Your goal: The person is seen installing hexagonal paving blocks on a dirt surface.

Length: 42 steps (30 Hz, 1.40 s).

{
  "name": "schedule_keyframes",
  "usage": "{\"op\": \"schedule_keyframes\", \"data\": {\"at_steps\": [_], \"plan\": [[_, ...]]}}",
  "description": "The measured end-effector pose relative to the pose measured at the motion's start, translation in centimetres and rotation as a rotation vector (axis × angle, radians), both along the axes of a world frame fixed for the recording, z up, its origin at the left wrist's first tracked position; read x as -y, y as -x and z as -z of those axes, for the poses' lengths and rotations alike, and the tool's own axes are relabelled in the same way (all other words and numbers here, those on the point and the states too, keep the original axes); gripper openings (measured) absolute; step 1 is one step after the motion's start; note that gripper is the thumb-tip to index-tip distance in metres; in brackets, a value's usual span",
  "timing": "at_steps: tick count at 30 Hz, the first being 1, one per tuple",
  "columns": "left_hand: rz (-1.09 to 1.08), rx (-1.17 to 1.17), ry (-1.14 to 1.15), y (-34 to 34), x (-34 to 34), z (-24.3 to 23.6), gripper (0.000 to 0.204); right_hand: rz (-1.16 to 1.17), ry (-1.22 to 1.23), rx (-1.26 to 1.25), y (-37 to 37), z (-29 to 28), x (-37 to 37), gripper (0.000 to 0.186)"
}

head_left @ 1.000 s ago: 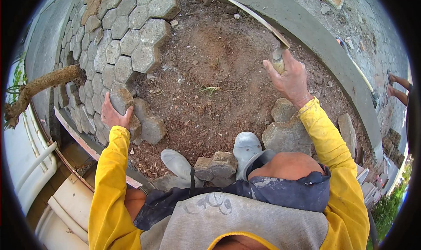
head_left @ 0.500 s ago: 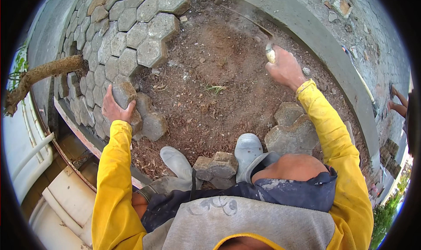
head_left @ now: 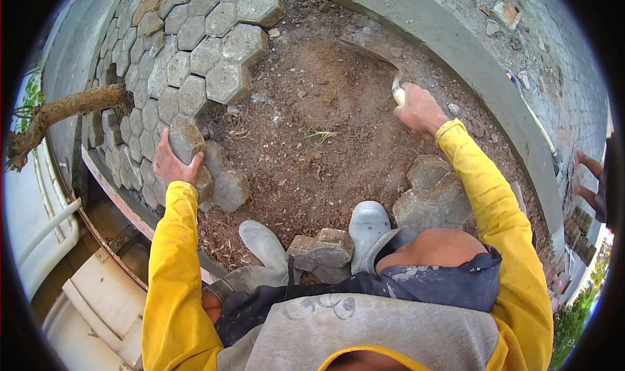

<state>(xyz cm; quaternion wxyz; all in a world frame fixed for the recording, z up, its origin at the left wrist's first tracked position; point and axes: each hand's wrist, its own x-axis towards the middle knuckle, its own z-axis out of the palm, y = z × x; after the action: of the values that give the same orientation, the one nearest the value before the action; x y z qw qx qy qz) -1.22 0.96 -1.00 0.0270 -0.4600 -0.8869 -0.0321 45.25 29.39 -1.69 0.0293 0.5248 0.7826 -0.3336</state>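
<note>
My right hand [head_left: 420,109] is closed round the pale handle of a trowel [head_left: 372,52]; its blade points up and left, low over the reddish-brown soil [head_left: 312,169]. On the left, my left hand [head_left: 173,159] rests with thumb and fingers spread around a grey hexagonal paver [head_left: 186,143], which sits on top of other pavers. Beside that stack, another loose paver [head_left: 229,189] lies on the soil. Laid hexagonal paving [head_left: 192,96] covers the ground beyond my left hand, its edge meeting the bare soil.
Loose pavers [head_left: 435,198] lie near my right knee, and more [head_left: 322,250] sit between my grey boots [head_left: 369,231]. A curved concrete curb [head_left: 456,52] borders the soil on the right. A tree trunk [head_left: 71,114] juts up at the left. Another person's bare legs [head_left: 587,179] show far right.
My right hand has moved slightly down and left with the trowel, whose blade now sits lower over the soil. My left hand stays on the paver.
</note>
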Motion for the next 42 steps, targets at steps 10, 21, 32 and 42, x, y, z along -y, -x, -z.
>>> {"op": "schedule_keyframes", "data": {"at_steps": [10, 21, 32, 42], "plan": [[-0.009, 0.014, 0.010, -0.7, 1.0, -0.4, 0.105, -0.132, -0.067, 0.211, -0.3, 0.1, 2.1, 0.044], [-0.016, -0.003, 0.028, -0.5, 2.4, -0.5, 0.105, -0.093, -0.162, 0.161, 0.9, -1.9, 2.3, 0.043], [-0.026, -0.023, 0.020, -0.6, 1.7, -1.1, 0.104, -0.076, -0.093, 0.010, 5.6, -2.2, 1.9, 0.047], [-0.005, -0.002, -0.018, -1.4, 0.4, -0.5, 0.106, -0.128, -0.004, 0.138, 5.3, 2.7, -0.4, 0.052]]}}
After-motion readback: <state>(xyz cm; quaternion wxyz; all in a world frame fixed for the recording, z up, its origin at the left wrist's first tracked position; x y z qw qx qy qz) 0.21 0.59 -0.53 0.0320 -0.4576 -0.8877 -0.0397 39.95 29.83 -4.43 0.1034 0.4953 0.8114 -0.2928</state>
